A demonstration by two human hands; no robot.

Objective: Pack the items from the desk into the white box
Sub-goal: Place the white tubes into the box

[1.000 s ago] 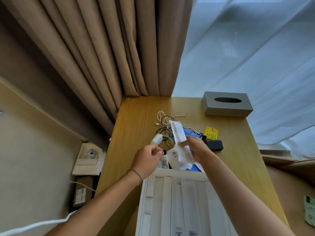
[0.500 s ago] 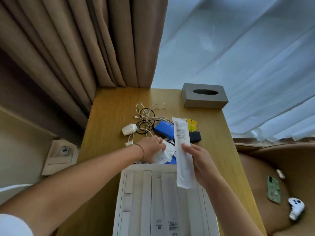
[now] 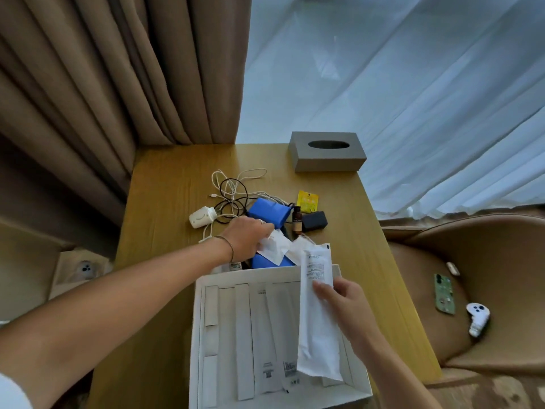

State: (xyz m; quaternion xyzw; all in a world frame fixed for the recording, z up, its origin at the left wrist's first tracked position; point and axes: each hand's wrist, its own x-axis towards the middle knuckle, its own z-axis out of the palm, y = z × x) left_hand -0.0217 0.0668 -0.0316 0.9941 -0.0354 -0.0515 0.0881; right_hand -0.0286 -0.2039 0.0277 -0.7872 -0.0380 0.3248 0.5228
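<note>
Right hand (image 3: 345, 302) pinches long white packet (image 3: 317, 326) mid-length, lower end over white box (image 3: 265, 276); looks light, floppy, so hold near middle. Left hand (image 3: 244, 243) fingers on small white sachet (image 3: 275, 246), grip unclear

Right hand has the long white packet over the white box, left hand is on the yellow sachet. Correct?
Not quite. The head view shows the left hand on the small white packet in front of the blue pack, not the yellow sachet, which lies untouched farther back. The rest holds: the right hand holds the long white packet over the white box.
</note>
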